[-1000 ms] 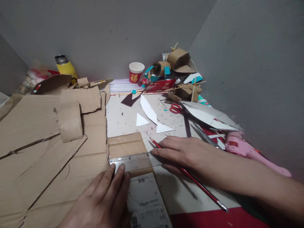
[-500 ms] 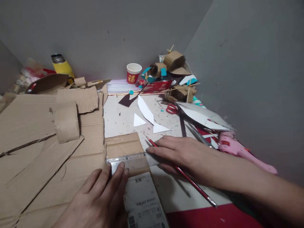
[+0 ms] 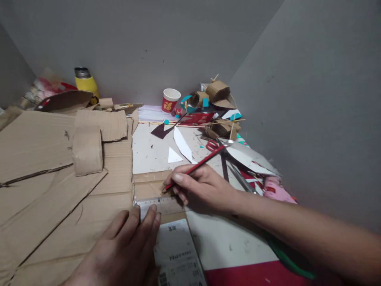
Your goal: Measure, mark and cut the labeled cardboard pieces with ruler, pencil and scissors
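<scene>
Cluttered table [image 3: 149, 153], pencil [image 3: 196, 166] in right grip [image 3: 202, 186]

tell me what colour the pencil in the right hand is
Red, with a silver end; the pencil shows clearly in the head view.

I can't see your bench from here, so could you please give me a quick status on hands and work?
Left hand pressing ruler flat on cardboard. Right hand holds pencil, tip at ruler's edge. Nothing in the way.

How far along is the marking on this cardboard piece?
Done: the ruler lies across the cardboard piece, pinned by the left hand. In hand: the right hand holds the red pencil, tip at the ruler's edge. Left: no drawn line shows.
</scene>
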A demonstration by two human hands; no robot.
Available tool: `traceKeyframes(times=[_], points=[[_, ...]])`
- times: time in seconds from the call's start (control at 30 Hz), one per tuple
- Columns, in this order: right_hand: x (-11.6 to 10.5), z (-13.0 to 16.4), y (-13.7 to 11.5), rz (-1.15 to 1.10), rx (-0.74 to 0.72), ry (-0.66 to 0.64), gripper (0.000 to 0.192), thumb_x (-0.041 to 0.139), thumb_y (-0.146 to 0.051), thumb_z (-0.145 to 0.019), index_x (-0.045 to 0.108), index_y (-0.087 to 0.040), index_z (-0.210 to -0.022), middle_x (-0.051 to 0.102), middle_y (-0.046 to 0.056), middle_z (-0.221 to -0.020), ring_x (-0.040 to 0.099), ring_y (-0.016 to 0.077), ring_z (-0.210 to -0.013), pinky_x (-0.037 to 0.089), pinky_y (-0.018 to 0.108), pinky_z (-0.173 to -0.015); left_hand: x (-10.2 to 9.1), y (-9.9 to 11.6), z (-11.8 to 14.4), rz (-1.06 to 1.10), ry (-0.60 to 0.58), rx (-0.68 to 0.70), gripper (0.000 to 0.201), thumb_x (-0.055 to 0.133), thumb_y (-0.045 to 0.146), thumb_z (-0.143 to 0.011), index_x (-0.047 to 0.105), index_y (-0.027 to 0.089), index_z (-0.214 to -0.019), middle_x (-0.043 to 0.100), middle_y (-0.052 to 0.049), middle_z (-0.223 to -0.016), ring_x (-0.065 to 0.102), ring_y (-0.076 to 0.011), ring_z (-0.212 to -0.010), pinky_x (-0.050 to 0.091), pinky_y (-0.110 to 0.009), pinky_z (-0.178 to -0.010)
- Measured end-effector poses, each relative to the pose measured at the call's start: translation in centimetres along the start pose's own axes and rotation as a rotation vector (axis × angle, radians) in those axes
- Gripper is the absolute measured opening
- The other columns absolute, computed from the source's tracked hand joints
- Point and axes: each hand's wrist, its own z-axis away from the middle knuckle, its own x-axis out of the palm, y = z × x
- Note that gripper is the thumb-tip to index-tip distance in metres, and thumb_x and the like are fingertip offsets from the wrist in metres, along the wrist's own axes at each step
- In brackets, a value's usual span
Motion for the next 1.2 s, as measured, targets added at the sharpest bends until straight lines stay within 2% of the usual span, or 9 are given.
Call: traceKeyframes(times=[0.1, 0.23, 0.4, 0.63, 0.9, 1.2], points=[[0.8, -1.1, 1.9, -0.133, 0.088, 0.043, 0.035, 0.066, -0.049, -0.086, 0.059, -0.016, -0.079, 0.054, -0.004, -0.059, 0.05, 0.0071, -0.046, 0.045, 0.018, -0.042, 0.4, 0.3, 0.2, -0.008, -0.013, -0.025, 0.051, 0.052, 0.054, -0.089, 0.069, 0.019, -0.121, 0.069, -0.004, -0.127, 0.049, -0.0274, -0.113, 0.03, -0.041, -0.099], [0.9, -1.0, 2.9, -0.046, 0.058, 0.052, 0.028, 0.063, -0.043, -0.089, 0.056, -0.017, -0.081, 0.053, -0.005, -0.056, 0.047, 0.0072, -0.044, 0.038, 0.016, -0.039, 0.7, 0.5, 0.3, 0.008, 0.002, -0.033, 0.049, 0.051, 0.052, -0.09, 0.068, 0.02, -0.122, 0.069, -0.004, -0.127, 0.047, -0.0274, -0.116, 0.03, -0.041, -0.101], [0.6, -0.7, 2.8, 0.183, -0.088, 0.036, 0.024, 0.057, -0.034, -0.093, 0.061, -0.014, -0.08, 0.051, -0.004, -0.057, 0.045, 0.0084, -0.048, 0.034, 0.02, -0.043, 0.6, 0.5, 0.3, 0.017, 0.007, -0.036, 0.047, 0.048, 0.049, -0.091, 0.068, 0.02, -0.122, 0.069, -0.004, -0.128, 0.048, -0.0276, -0.117, 0.029, -0.041, -0.103], [0.8, -0.8, 2.5, 0.253, -0.176, 0.026, 0.021, 0.054, -0.029, -0.094, 0.061, -0.015, -0.079, 0.052, -0.003, -0.06, 0.046, 0.0097, -0.052, 0.036, 0.022, -0.046, 0.6, 0.5, 0.4, 0.018, 0.004, -0.03, 0.048, 0.049, 0.049, -0.091, 0.068, 0.019, -0.123, 0.068, -0.006, -0.129, 0.047, -0.0285, -0.118, 0.028, -0.042, -0.105], [0.8, -0.8, 2.7, 0.263, -0.183, 0.035, 0.02, 0.054, -0.028, -0.094, 0.062, -0.015, -0.08, 0.054, -0.002, -0.062, 0.048, 0.0099, -0.054, 0.038, 0.023, -0.048, 0.5, 0.3, 0.2, 0.016, 0.035, -0.019, 0.047, 0.048, 0.049, -0.092, 0.07, 0.017, -0.12, 0.07, -0.006, -0.125, 0.048, -0.0283, -0.115, 0.028, -0.041, -0.103], [0.8, -0.7, 2.9, 0.211, -0.115, 0.028, 0.022, 0.056, -0.032, -0.094, 0.061, -0.015, -0.081, 0.053, -0.003, -0.058, 0.048, 0.0097, -0.049, 0.038, 0.021, -0.044, 0.4, 0.2, 0.1, 0.004, 0.021, -0.001, 0.046, 0.048, 0.049, -0.093, 0.069, 0.018, -0.12, 0.07, -0.005, -0.124, 0.049, -0.0276, -0.115, 0.029, -0.04, -0.103]])
